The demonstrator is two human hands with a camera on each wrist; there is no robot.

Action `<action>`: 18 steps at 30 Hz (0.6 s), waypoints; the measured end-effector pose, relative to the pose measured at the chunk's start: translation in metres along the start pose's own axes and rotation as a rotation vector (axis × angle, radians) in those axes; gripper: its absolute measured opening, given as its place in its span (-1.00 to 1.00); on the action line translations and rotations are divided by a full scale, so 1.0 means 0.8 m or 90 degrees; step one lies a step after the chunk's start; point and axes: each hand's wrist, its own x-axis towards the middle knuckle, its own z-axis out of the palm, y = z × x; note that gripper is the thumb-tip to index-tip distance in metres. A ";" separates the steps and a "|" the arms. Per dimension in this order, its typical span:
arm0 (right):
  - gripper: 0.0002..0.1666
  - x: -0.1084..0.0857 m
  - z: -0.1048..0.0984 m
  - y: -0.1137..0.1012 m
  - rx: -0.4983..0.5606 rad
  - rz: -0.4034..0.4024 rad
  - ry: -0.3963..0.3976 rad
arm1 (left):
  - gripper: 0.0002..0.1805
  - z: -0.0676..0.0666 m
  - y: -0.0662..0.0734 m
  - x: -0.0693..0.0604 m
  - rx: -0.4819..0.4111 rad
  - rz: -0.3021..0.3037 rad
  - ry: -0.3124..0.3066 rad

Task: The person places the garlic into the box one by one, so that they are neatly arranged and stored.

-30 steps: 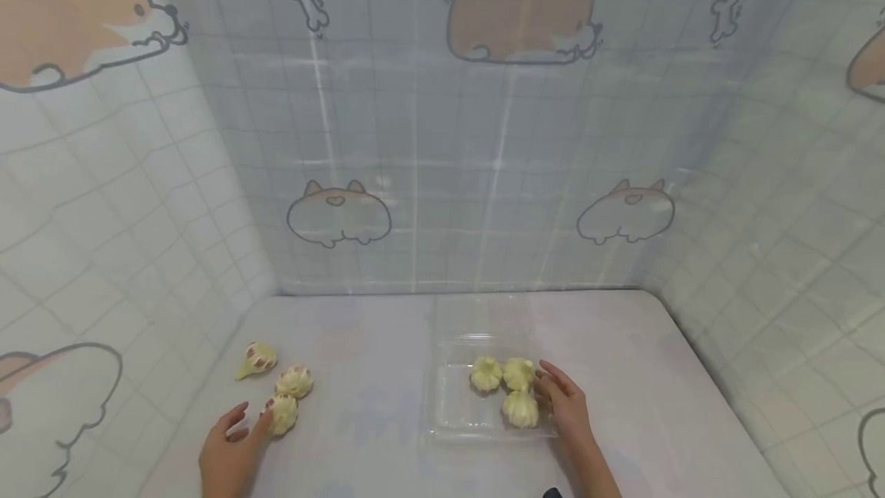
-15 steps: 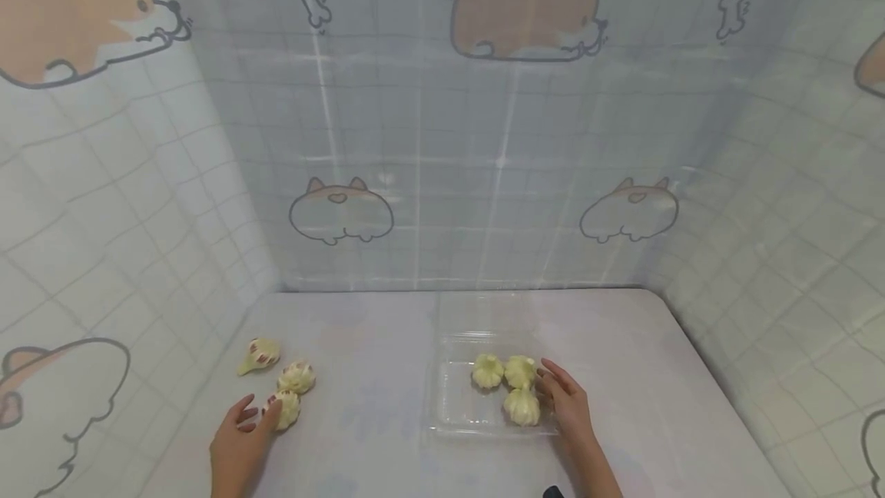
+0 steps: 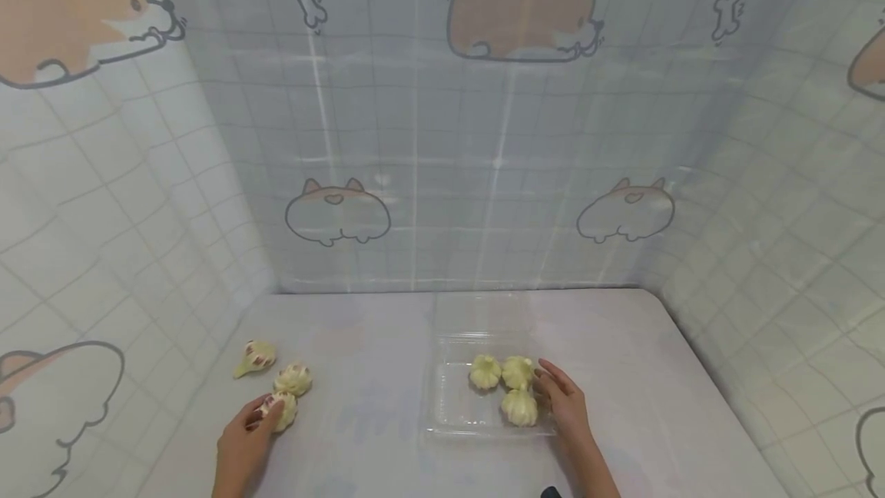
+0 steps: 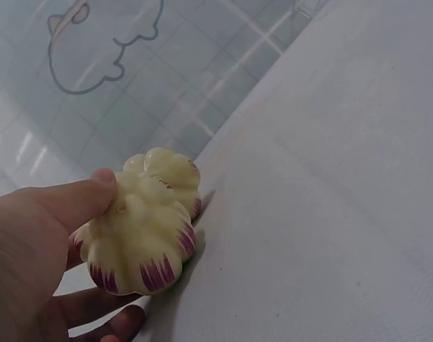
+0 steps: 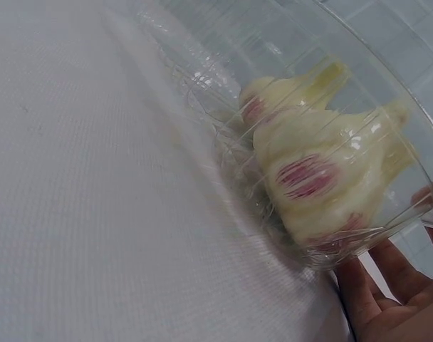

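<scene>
At the left of the table, my left hand has its thumb and fingers around the nearest garlic bulb; in the left wrist view the thumb presses on this purple-streaked bulb. A second bulb touches it from behind, and another lies farther back. A clear plastic box holds three pale bulbs, one of them nearest the front. My right hand rests at the box's right side, fingers lightly bent against the wall, as the right wrist view shows beside the bulbs.
The box's transparent lid lies folded back behind it. A patterned sheet rises behind and on both sides of the pale table. A small black object shows at the bottom edge.
My left hand has moved slightly right and its fingers have closed round the nearest bulb. The right hand has stayed at the box.
</scene>
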 end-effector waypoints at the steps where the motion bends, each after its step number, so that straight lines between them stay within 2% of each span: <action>1: -0.51 0.000 0.000 0.000 0.000 0.000 0.000 | 0.00 0.000 0.000 -0.001 -0.001 0.005 0.002; 5: -0.49 -0.001 -0.001 -0.001 -0.006 0.002 -0.005 | -0.12 -0.002 0.003 -0.005 -0.031 0.031 -0.020; 9: -0.49 -0.002 -0.002 0.000 -0.009 0.007 -0.002 | -0.23 -0.007 0.006 -0.011 -0.070 0.063 -0.068; 14: -0.48 -0.001 0.000 0.000 -0.003 0.009 -0.011 | -0.26 -0.011 0.002 -0.019 -0.073 0.097 -0.074; 18: -0.48 -0.001 -0.001 0.000 -0.007 0.005 -0.009 | -0.19 -0.008 -0.004 -0.027 -0.069 0.087 -0.079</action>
